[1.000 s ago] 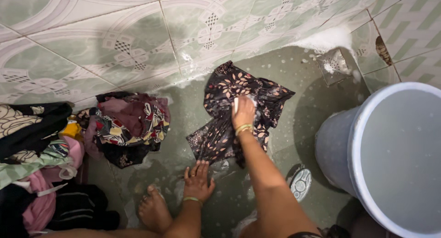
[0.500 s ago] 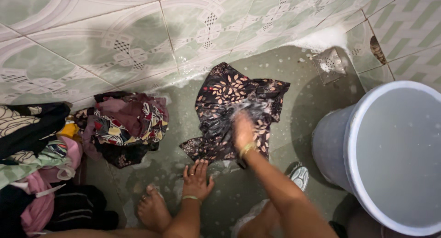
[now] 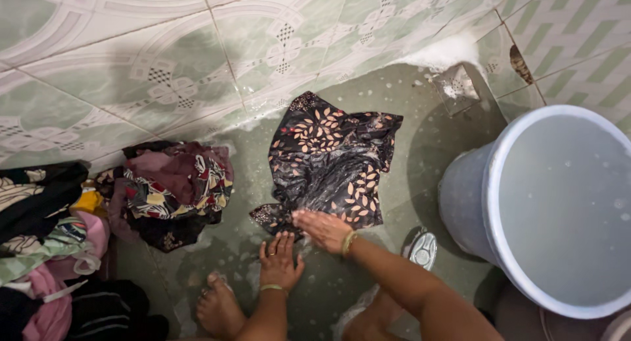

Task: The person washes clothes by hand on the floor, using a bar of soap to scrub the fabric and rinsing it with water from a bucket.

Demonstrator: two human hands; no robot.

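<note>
The left hand (image 3: 279, 262) lies flat on the wet grey floor (image 3: 420, 150), fingers spread, holding nothing. Just past it, the right hand (image 3: 322, 228) presses open on the near edge of the black leaf-print cloth (image 3: 328, 160). The cloth lies spread below the green tiled wall (image 3: 164, 65).

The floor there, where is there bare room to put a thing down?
Bare wet floor lies between the dark leaf-print cloth and the bucket, up to the drain. A narrower strip runs between that cloth and the clothes pile. It is crowded at the left with heaped laundry, and at the bottom around both hands, right and left, and the foot.
</note>
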